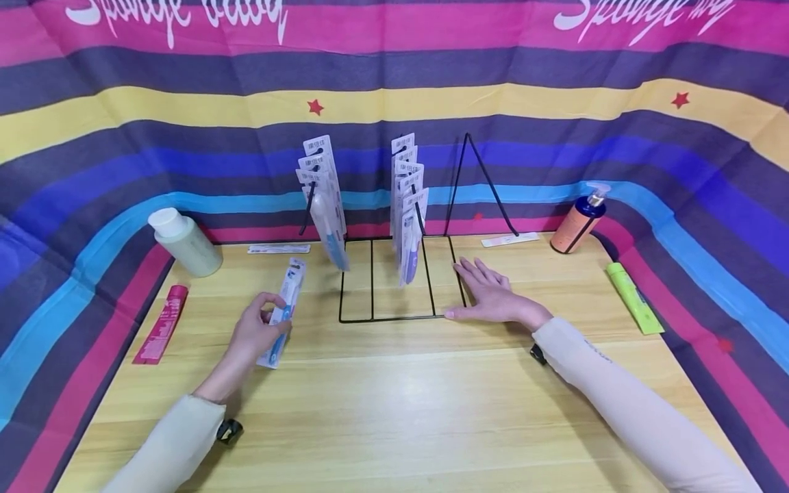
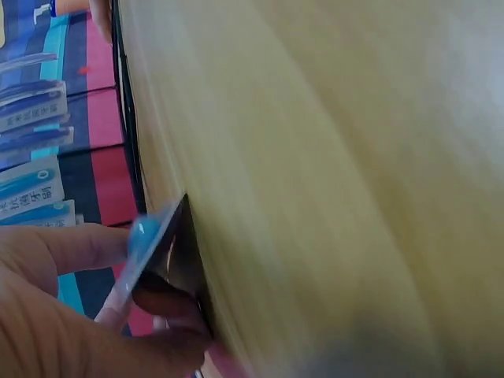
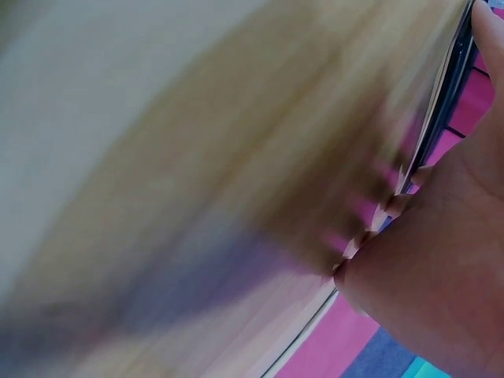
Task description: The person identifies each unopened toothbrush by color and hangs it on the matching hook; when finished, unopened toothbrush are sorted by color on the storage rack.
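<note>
My left hand (image 1: pixel 251 333) pinches a packaged toothbrush (image 1: pixel 292 281) by its edges, to the left of a black wire rack (image 1: pixel 388 319). In the left wrist view the thumb and fingers press the pack (image 2: pixel 151 244) from both sides, its lower end tilted close over the wood. My right hand (image 1: pixel 493 296) lies with straight fingers at the rack's right side, thumb by its front corner. Several packaged toothbrushes (image 1: pixel 409 236) hang on the rack's middle arm, and more packs (image 1: pixel 329 226) hang on the left arm. The right arm (image 1: pixel 490 181) bears none.
Behind the left hand lies another slim pack (image 1: pixel 279 248); one more (image 1: pixel 510 239) lies behind the rack's right side. A pale bottle (image 1: pixel 188 243) and pink tube (image 1: pixel 161 325) stand and lie left. At right are a pump bottle (image 1: pixel 576 226) and green tube (image 1: pixel 635 299).
</note>
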A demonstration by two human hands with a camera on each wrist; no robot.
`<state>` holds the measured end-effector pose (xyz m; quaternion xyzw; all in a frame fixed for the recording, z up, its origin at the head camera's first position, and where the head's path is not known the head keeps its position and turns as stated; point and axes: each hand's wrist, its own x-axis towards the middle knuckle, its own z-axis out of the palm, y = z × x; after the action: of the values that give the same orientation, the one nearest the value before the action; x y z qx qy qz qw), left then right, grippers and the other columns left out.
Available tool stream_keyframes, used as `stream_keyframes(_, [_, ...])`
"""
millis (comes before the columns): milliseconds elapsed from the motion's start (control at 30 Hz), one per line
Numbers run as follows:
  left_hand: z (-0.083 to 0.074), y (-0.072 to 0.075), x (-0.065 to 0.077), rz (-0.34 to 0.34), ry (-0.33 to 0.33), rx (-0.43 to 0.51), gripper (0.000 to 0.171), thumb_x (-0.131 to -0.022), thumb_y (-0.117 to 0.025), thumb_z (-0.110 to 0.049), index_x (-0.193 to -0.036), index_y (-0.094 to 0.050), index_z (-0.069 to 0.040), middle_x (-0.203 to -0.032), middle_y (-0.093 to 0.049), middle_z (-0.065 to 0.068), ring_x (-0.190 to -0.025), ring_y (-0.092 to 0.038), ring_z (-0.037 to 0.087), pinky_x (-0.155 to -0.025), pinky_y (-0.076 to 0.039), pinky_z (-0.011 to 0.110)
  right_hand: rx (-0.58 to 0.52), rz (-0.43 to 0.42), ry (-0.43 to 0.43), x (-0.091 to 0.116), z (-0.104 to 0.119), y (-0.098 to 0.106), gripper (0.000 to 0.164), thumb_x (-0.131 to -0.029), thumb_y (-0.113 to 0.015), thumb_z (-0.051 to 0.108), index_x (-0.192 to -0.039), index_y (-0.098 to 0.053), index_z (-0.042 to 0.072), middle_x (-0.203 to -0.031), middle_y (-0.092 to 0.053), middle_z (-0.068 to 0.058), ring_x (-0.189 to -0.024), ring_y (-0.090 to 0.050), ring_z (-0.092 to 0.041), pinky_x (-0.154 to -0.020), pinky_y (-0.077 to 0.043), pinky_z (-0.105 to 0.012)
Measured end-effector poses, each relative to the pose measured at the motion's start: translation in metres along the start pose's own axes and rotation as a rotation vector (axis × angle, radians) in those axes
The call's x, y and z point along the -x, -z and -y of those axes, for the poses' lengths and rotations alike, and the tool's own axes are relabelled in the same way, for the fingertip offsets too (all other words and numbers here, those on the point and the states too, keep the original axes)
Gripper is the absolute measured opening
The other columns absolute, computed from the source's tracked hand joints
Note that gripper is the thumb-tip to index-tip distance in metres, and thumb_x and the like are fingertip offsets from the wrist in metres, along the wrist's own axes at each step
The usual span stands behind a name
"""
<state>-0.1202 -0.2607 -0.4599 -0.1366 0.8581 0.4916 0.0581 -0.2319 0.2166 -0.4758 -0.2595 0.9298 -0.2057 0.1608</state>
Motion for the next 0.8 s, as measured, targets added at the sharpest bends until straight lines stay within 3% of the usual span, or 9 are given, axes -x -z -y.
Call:
stream_keyframes(200, [0.008, 0.009, -0.002, -0.016, -0.012, 0.062, 0.035, -0.106, -0.065, -0.004, -0.140, -0.060, 0.005, -0.107, -0.058, 0.010, -0.091, -0.054, 0.019, -0.073, -0.049, 0.028, -0.004, -0.001, 0.000, 0.000, 0.001, 0.000, 0.119, -0.095, -0.071, 0.072, -0.177, -0.009, 0.012, -0.183, 0.002, -0.014, -0.166, 0.009, -0.040, -0.122, -0.003, -0.074])
stream_keyframes(433, [0.002, 0.019, 0.000, -0.081, -0.055, 0.365, 0.032, -0.105, -0.062, 0.006, -0.136, -0.064, 0.003, -0.099, -0.070, -0.007, -0.082, -0.060, 0.007, -0.068, -0.052, 0.021, 0.004, -0.003, 0.003, -0.001, 0.000, 0.001, 0.118, -0.096, -0.070, 0.071, -0.177, -0.009, 0.011, -0.182, 0.002, -0.015, -0.165, 0.009, -0.042, -0.122, -0.002, -0.076])
stream_keyframes(600, [-0.014, 0.021, 0.010, -0.138, -0.157, 0.576, 0.027, -0.103, -0.066, 0.008, -0.124, -0.072, -0.009, -0.094, -0.076, -0.008, -0.074, -0.062, 0.007, -0.063, -0.053, 0.020, -0.003, -0.009, 0.003, 0.000, 0.001, 0.001, 0.118, -0.096, -0.070, 0.071, -0.177, -0.009, 0.011, -0.182, 0.002, -0.014, -0.165, 0.009, -0.041, -0.122, -0.001, -0.076])
stream_keyframes(733, [-0.029, 0.018, 0.021, -0.164, -0.295, 0.673, 0.023, -0.104, -0.068, 0.007, -0.123, -0.072, -0.004, -0.098, -0.077, -0.002, -0.075, -0.062, 0.009, -0.063, -0.053, 0.019, 0.000, -0.007, -0.002, 0.000, 0.001, 0.000, 0.119, -0.095, -0.070, 0.074, -0.177, -0.009, 0.011, -0.182, 0.002, -0.014, -0.165, 0.009, -0.041, -0.122, -0.003, -0.075])
stream_keyframes(800, [-0.036, 0.017, 0.028, -0.176, -0.355, 0.676, 0.021, -0.105, -0.070, 0.004, -0.125, -0.071, -0.001, -0.102, -0.076, 0.001, -0.079, -0.062, 0.011, -0.065, -0.053, 0.019, 0.000, -0.007, -0.004, 0.001, 0.001, 0.001, 0.119, -0.095, -0.070, 0.073, -0.177, -0.009, 0.011, -0.182, 0.002, -0.014, -0.165, 0.009, -0.041, -0.122, -0.002, -0.075])
